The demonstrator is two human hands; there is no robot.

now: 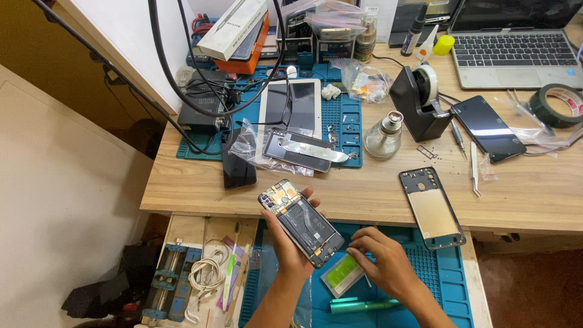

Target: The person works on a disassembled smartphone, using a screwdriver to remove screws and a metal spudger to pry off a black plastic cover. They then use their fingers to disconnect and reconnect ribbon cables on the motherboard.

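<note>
Closest in, the right hand [382, 261] rests fingertips-down on the blue silicone work mat [449, 285], pinching what may be a thin white tool — its grip too hidden to tell. Just beside it lies a small green-labelled battery pack [343, 274]. Left hand [291, 243] grips an opened black smartphone [302, 223], internals up, below the wooden bench [364, 188] edge. Keeping the phone level and steady would help — loose parts could slide.
</note>
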